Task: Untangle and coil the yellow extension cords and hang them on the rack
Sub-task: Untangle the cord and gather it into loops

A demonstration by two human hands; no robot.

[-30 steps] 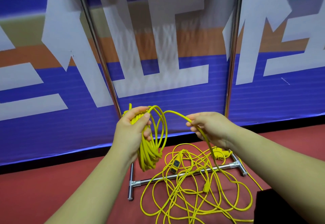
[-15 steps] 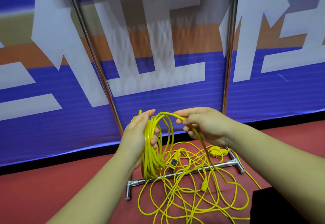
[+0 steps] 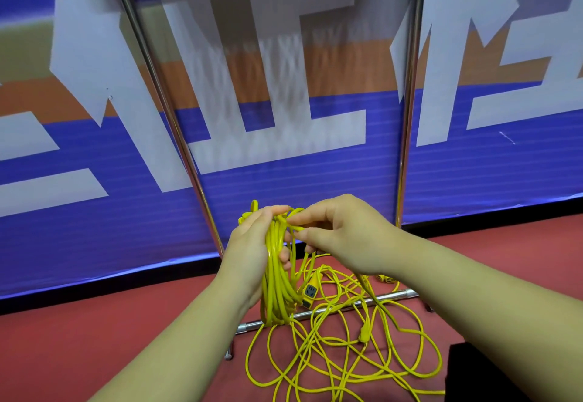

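My left hand (image 3: 249, 250) grips a hanging coil of yellow extension cord (image 3: 277, 288) at its top, the loops dangling down to about the rack's base bar. My right hand (image 3: 344, 237) is pressed up against the coil's top and pinches a strand of the same cord there. Below, more yellow cord (image 3: 340, 354) lies tangled in loose loops on the red floor, with a yellow socket end (image 3: 310, 291) hanging among them. The metal rack (image 3: 407, 124) stands just behind, its two upright poles rising out of view.
The rack's chrome base bar (image 3: 334, 308) runs across the floor under the tangle, with a short foot at the left. A blue, white and orange banner wall (image 3: 284, 155) stands close behind. A dark object (image 3: 485, 373) sits at the lower right.
My right hand has moved left with its strand, from a gap apart to meeting my left hand at the coil's top. Another loop has joined the coil.
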